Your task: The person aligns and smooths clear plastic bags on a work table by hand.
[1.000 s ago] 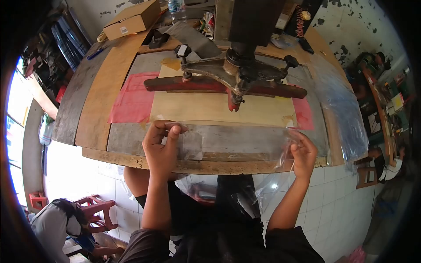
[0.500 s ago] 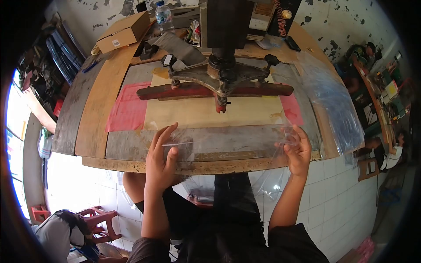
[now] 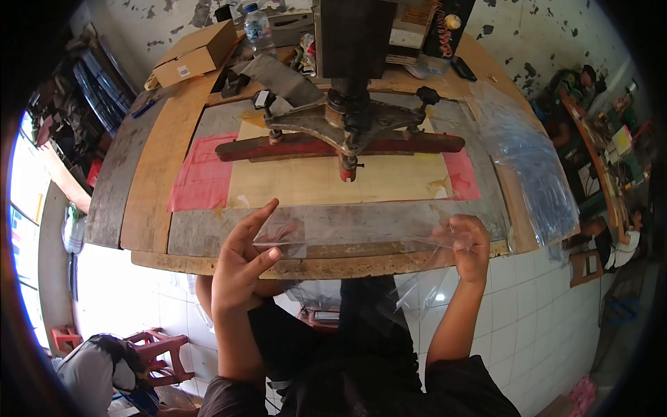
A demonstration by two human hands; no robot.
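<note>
A clear plastic sheet (image 3: 347, 233) stretches between my two hands over the table's front edge, and part of it hangs below the edge. My left hand (image 3: 243, 260) is at its left end, index finger and thumb spread apart, with the plastic between them. At the right end the curled fingers of my right hand (image 3: 470, 244) grip the plastic. Just beyond lies a cream board (image 3: 333, 184) with pink patches (image 3: 201, 174) at its ends. Above that board is a red metal bar (image 3: 410, 144) on a press arm.
A stack of clear plastic (image 3: 531, 167) lies at the table's right. At the back are a cardboard box (image 3: 198, 55), a water bottle (image 3: 258, 29) and a black phone (image 3: 463, 68). A person (image 3: 97, 375) bends beside a red stool (image 3: 163, 354) at lower left; others sit at right.
The view has shifted somewhat. My hands have lowered slightly, the left hand's thumb and index finger have spread from their pinch, and the plastic has dropped toward the table's front edge.
</note>
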